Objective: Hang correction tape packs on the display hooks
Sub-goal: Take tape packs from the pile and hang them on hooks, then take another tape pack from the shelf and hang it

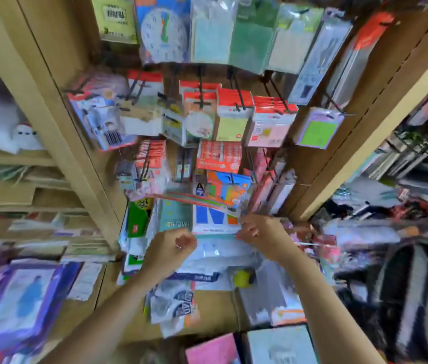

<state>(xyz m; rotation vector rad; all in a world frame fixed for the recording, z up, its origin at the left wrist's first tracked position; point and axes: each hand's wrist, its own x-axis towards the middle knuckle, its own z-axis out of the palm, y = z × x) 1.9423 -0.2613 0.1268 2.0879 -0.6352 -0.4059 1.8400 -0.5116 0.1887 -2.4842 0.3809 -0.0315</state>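
Frame heavily motion-blurred; fine detail unreliable. Nearest, at the bottom edge: a pink pad point(211, 349) lying flat. Just beyond it, loose clear bags point(173, 303) on a brown surface, and a yellow ball point(242, 278) beside them. A black-and-white striped bag point(418, 298) sits at far right. Both bare forearms reach up and forward from the bottom. Left hand point(169, 249): fingers curled into the palm, with a small glint at the knuckles; I cannot tell whether it grips anything. Right hand point(260, 231): fingers curled at the right end of a thin flat pack point(192, 200) and apparently pinching that end. The pack runs nearly edge-on, from its raised left end down to the right hand, and shows pink, red and green bands; its contents are unreadable. It lies in front of the lower display rows, just above a blue-and-white card point(213, 219), and is not on a hook. Farther up, black hooks point(239, 97) carry red-topped packs point(235, 114) in close rows, with a purple-edged green pack point(318, 132) to the right. At the top hangs a clock pack point(164, 34). A tan post point(50, 101) stands on the display's left.
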